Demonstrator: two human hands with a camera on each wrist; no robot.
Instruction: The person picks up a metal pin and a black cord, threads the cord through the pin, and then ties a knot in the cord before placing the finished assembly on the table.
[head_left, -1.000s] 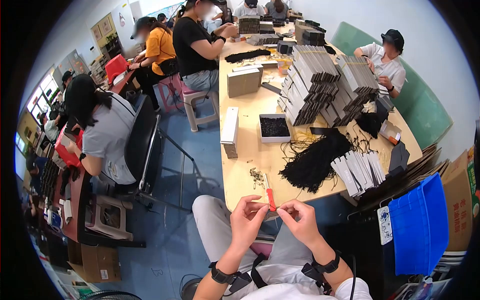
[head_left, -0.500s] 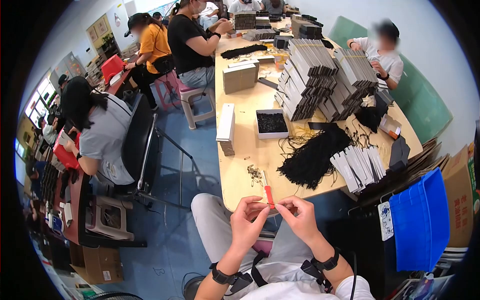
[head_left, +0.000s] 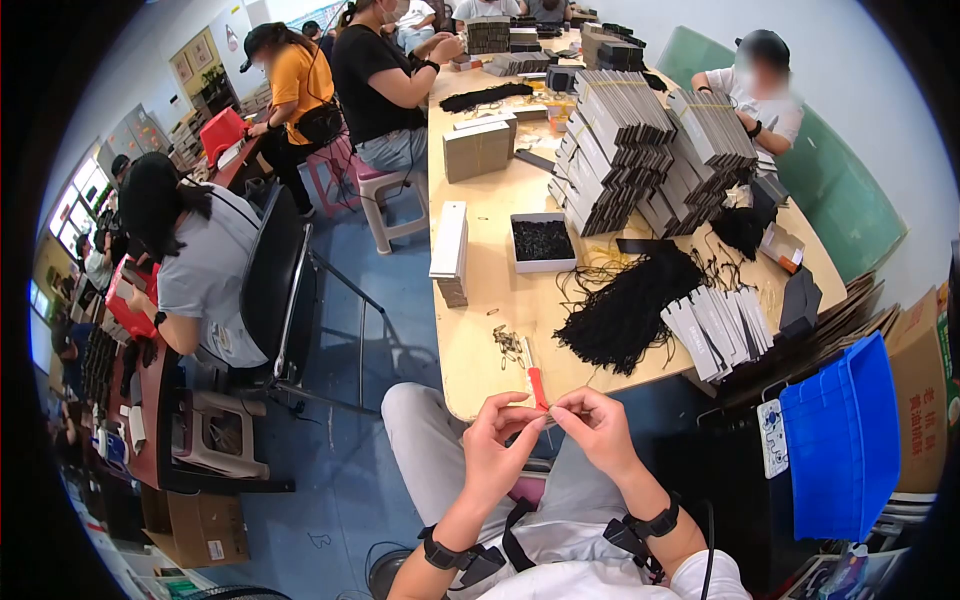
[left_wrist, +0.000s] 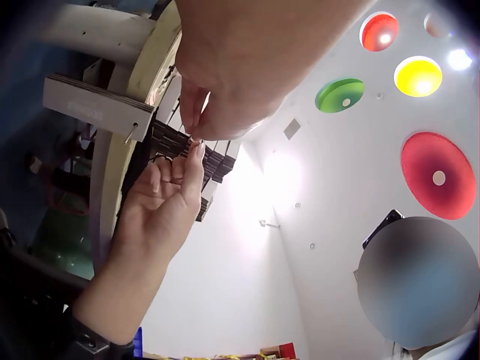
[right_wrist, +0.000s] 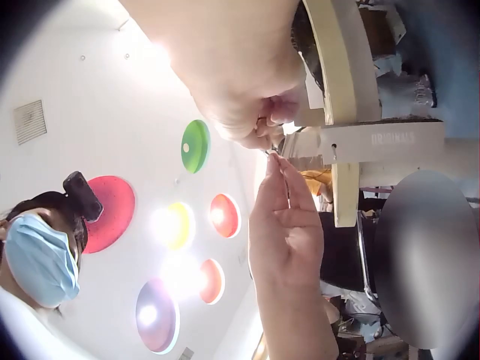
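Note:
My left hand (head_left: 493, 445) and right hand (head_left: 602, 440) meet fingertip to fingertip over the table's near edge. In the right wrist view, thumbs and forefingers pinch a small thin pin-like piece (right_wrist: 275, 141) between them; its exact kind I cannot tell, as fingertips mostly cover it. A red-handled tool (head_left: 535, 383) with a pale tip lies just beyond the fingers. Behind it is a small heap of brass-coloured pins (head_left: 507, 346). Close by the hands, in the right wrist view, a grey hang tag (right_wrist: 390, 141) with a punched hole and printed letters juts past the table edge.
Black cords (head_left: 630, 310) lie in a bundle at right, beside fanned white tags (head_left: 718, 335). A white box (head_left: 543, 266) holds small black pieces. Tall tag stacks (head_left: 610, 150) rise behind. A blue bin (head_left: 838, 445) stands at right; people sit around the table (head_left: 470, 380).
The head view has shifted slightly, so the tabletop things appear a little higher and further left. Both hands stay together, with only small fingertip movements.

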